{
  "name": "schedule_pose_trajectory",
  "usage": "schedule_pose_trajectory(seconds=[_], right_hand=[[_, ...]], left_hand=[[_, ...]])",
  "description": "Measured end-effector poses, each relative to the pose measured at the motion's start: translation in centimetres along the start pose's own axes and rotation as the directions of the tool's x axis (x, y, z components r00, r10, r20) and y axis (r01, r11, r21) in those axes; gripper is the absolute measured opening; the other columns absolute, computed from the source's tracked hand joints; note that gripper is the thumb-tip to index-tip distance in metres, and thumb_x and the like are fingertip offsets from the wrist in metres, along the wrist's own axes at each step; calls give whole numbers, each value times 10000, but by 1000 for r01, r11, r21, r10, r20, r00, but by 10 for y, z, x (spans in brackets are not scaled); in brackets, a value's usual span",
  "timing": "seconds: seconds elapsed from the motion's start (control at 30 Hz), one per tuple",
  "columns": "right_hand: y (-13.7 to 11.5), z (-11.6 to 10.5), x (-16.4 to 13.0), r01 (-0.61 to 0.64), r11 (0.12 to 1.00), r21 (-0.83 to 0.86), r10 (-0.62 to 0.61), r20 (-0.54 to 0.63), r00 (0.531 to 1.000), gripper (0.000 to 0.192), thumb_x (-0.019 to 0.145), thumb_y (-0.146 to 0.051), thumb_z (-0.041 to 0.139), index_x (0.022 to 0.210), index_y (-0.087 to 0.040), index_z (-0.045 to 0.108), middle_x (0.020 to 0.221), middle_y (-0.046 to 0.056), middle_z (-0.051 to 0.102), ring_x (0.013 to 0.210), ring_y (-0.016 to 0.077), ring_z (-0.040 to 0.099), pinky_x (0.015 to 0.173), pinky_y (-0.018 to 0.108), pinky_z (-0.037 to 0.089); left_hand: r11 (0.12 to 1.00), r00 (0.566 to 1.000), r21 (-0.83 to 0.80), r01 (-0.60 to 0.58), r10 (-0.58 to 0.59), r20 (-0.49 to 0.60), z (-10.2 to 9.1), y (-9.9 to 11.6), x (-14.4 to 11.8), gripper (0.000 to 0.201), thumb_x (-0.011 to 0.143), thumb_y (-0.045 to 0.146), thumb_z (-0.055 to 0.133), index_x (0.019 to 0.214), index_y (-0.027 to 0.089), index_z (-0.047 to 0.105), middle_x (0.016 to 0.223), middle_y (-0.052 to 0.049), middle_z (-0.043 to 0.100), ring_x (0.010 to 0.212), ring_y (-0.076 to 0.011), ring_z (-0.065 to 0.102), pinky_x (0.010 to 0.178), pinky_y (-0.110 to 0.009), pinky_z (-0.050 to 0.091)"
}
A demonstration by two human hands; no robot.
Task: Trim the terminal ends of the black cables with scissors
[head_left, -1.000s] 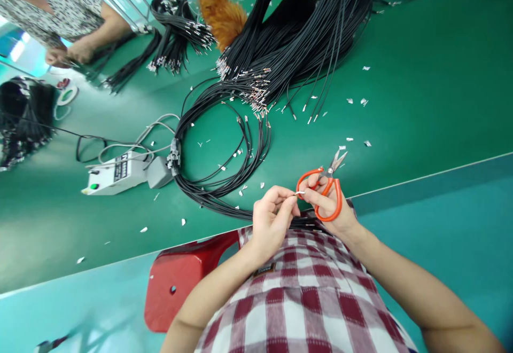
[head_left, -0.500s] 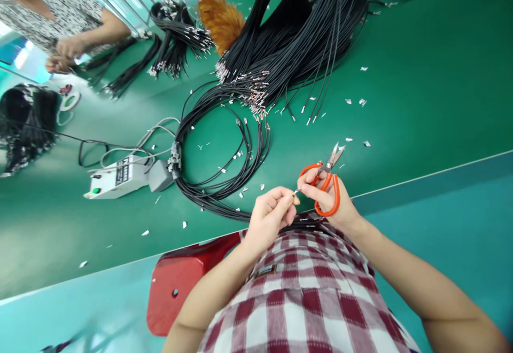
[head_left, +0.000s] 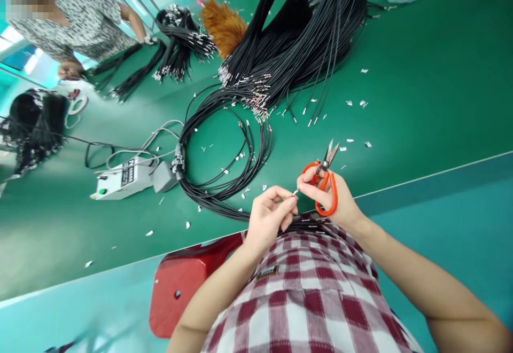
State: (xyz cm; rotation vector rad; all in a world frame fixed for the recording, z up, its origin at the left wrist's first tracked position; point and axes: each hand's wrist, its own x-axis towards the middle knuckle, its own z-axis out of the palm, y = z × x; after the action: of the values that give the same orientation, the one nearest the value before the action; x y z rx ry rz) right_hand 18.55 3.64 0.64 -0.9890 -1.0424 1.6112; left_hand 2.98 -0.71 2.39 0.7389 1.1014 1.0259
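Pinching small metal terminal (head_left: 295, 193) at wire end, left hand (head_left: 267, 220) and right hand (head_left: 331, 198) meet just past near edge of surface (head_left: 420, 91), close to body for fine work. Left grip clenched on wire (head_left: 298, 225); right fingertips steady terminal while orange scissors (head_left: 324, 178) hang looped on right fingers, blades slightly apart, pointing away. Coiled cables (head_left: 224, 150) mid-surface within reach; cut scraps (head_left: 352, 102) scattered. Grey control box (head_left: 122, 178) toward left edge. Another person's hand (head_left: 69, 70) at far left corner.

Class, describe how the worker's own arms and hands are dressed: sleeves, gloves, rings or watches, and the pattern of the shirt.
Both the left hand and the right hand are bare, without gloves. No ring or watch shows. The forearms are uncovered; no sleeve reaches them. The shirt is checked in dark red and white, with a small dark label.
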Motion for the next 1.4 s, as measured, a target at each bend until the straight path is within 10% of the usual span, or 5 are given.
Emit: schedule_pose_trajectory(seconds=[0.53,0.7,0.87,1.0,1.4], right_hand=[[4,2,4,26,1000,-16,-26,30,999,264,777,-361,781,843,-208,576,814,-15,631,756,134,604,766,288,474],[-12,-14,0,31,969,-243,-15,69,998,326,809,-487,733,846,-206,573,791,-11,602,701,132,554,696,269,458],[-30,-36,-14,58,593,-803,191,210,959,388,867,-572,628,746,-207,572,666,-16,569,589,131,471,575,262,338],[-36,-32,-19,123,362,-924,286,236,929,445,856,-631,597,703,-219,527,670,-13,594,578,136,449,557,266,278],[-46,-33,7,-53,618,-784,577,407,708,536,812,-711,558,685,-191,523,654,-37,409,580,104,322,503,236,246]], left_hand=[[1000,997,-19,-3,5,81,-2,0,0,259,923,373,650,865,121,663,600,-10,658,349,-26,440,372,-163,243],[998,999,11,-54,54,0,-1,2,0,253,905,374,674,885,122,671,585,8,599,407,-14,368,400,-159,203],[997,996,3,-84,84,-11,-1,6,2,235,911,360,668,901,126,679,600,12,578,437,-15,337,427,-170,196],[998,999,48,-48,48,-16,0,7,3,262,905,384,668,890,123,680,591,13,575,435,-19,331,423,-175,196],[994,999,104,29,-27,-21,3,13,3,305,854,423,712,832,123,665,551,23,575,411,-19,353,411,-167,226]])
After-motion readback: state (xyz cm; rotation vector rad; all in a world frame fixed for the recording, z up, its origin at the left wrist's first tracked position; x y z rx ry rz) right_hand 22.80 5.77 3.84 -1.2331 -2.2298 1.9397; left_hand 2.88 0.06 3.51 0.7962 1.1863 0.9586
